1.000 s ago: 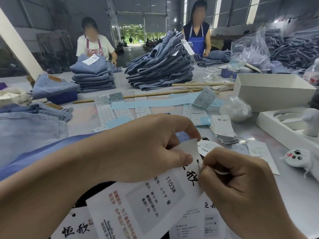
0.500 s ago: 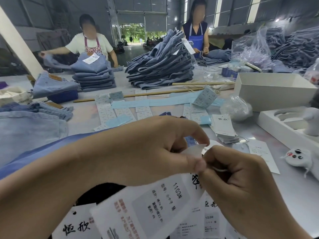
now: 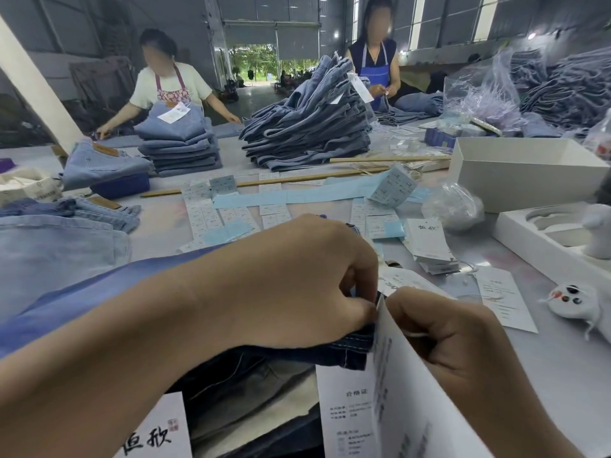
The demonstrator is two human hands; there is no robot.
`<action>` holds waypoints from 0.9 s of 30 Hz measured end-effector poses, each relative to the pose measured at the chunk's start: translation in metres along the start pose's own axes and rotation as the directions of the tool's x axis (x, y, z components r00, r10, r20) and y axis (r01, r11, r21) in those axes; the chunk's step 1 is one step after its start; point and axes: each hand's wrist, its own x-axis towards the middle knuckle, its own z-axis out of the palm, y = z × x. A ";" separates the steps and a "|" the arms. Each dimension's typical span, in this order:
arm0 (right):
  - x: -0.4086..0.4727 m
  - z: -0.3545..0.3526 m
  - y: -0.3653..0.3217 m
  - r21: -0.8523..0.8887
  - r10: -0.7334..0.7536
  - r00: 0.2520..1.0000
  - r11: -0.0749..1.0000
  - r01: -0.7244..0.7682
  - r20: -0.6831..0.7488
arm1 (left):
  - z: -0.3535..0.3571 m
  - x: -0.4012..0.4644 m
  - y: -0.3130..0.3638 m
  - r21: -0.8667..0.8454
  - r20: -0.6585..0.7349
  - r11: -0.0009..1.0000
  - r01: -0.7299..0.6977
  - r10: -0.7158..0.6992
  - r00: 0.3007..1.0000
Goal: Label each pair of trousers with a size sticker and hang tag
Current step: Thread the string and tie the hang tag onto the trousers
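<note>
Head view: left hand [image 3: 297,279] pinches the dark trousers [image 3: 251,385] at their stitched edge, right hand [image 3: 459,352] is curled around a thin white string [image 3: 417,334] beside the upright hang tag [image 3: 393,375], both over the table [image 3: 562,368], with 2 workers behind.

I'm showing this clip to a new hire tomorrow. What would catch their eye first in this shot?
Up close, the left hand and right hand meet over dark trousers, pinching a white hang tag at its top edge. Behind them, sheets of size stickers and pale blue backing strips litter the table's middle. Farther back, a tall slumping stack of jeans stands between two aproned workers.
</note>
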 end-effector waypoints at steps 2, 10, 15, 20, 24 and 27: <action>-0.002 0.002 0.000 0.011 0.001 1.000 1.000 -0.001 -0.014 | -0.001 0.000 0.002 0.003 0.022 1.000 -0.022 0.022 1.000; -0.012 0.009 0.001 0.075 0.025 0.999 0.997 -0.023 -0.029 | 0.008 -0.003 0.011 0.207 0.018 0.974 -0.095 0.094 0.995; -0.009 0.001 -0.005 0.208 0.176 0.981 0.966 -0.156 -0.082 | 0.007 -0.006 0.010 0.170 0.037 0.980 -0.104 0.099 0.994; 0.006 -0.011 -0.009 0.391 0.158 0.985 0.904 -0.172 0.069 | 0.003 -0.008 0.010 0.142 0.097 0.978 -0.151 0.138 0.986; 0.006 -0.014 -0.002 0.441 0.155 0.963 0.865 -0.240 0.220 | -0.003 -0.013 0.004 0.007 0.032 0.993 -0.118 0.118 0.993; 0.002 -0.009 -0.001 0.404 0.158 0.968 0.886 -0.226 0.194 | -0.001 -0.016 0.002 -0.020 0.023 0.993 -0.118 0.119 0.993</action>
